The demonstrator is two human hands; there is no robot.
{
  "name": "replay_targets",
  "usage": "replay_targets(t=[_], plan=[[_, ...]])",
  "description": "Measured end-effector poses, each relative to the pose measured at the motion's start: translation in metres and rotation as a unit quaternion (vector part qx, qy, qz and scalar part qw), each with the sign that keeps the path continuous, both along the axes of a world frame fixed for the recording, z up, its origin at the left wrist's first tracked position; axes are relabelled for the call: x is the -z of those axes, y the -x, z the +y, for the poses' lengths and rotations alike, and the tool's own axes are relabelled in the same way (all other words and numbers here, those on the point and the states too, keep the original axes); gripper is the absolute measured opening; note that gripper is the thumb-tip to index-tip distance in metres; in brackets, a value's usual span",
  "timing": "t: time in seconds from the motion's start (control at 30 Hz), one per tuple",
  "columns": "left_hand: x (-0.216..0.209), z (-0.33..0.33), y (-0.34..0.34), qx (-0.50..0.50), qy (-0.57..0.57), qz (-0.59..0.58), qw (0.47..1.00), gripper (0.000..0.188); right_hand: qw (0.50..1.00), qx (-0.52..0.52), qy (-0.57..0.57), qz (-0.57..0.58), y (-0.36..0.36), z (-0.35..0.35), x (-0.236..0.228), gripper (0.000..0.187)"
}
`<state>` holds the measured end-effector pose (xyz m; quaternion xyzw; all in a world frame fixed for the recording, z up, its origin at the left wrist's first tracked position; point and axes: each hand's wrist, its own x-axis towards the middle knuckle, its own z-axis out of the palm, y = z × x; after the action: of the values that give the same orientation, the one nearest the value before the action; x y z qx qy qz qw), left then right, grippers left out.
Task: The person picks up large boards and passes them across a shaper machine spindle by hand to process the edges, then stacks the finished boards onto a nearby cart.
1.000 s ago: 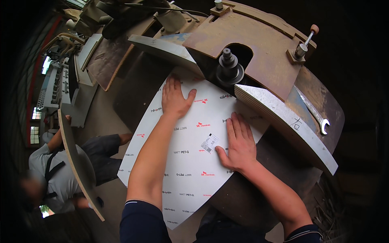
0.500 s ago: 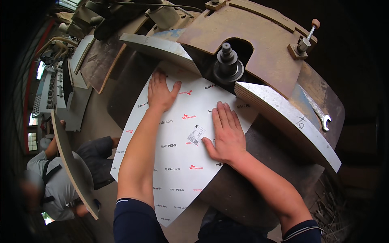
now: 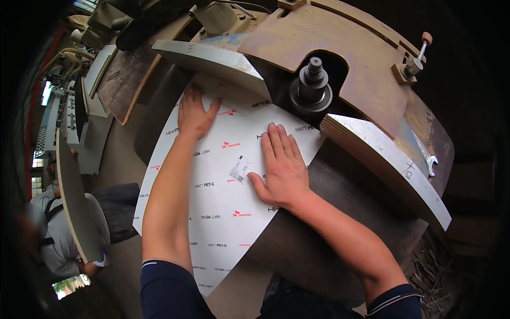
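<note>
A white panel (image 3: 220, 231), its face covered with printed film and a small paper label (image 3: 240, 169), lies flat on the dark table of a spindle moulder. My left hand (image 3: 196, 114) rests flat on its far left part, fingers together and thumb out. Lower and to the right, my right hand (image 3: 282, 173) presses flat on it beside the label, thumb spread. Beyond the right hand stands the dark upright spindle (image 3: 313, 85). The panel's far edge lies along the left fence (image 3: 215, 59) and the spindle gap. What the cutter touches is hidden.
A right fence (image 3: 388, 165) curves toward me, with a wrench (image 3: 431, 162) behind it. A lever clamp (image 3: 417, 61) rises at the far right. At left, a person (image 3: 98, 215) carries a long board (image 3: 77, 202). Scrap strips (image 3: 433, 282) lie lower right.
The panel has slid left along the fence and spindle, both my hands moving with it. My view has shifted a little, and the person with the board is farther left.
</note>
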<state>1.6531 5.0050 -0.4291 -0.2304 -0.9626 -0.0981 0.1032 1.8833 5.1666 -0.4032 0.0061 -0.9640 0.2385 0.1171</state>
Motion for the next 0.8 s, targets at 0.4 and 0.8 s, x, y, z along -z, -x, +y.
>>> replay_targets(t=[0.4, 0.8], plan=[[0.017, -0.012, 0.027, 0.003, -0.011, -0.023, 1.0, 0.076, 1.0, 0.004, 0.004, 0.021, 0.018, -0.011, 0.012, 0.077], [0.045, -0.014, 0.057, 0.026, -0.007, -0.007, 1.0, 0.077, 0.998, 0.034, 0.012, 0.042, 0.038, -0.018, 0.038, 0.074]])
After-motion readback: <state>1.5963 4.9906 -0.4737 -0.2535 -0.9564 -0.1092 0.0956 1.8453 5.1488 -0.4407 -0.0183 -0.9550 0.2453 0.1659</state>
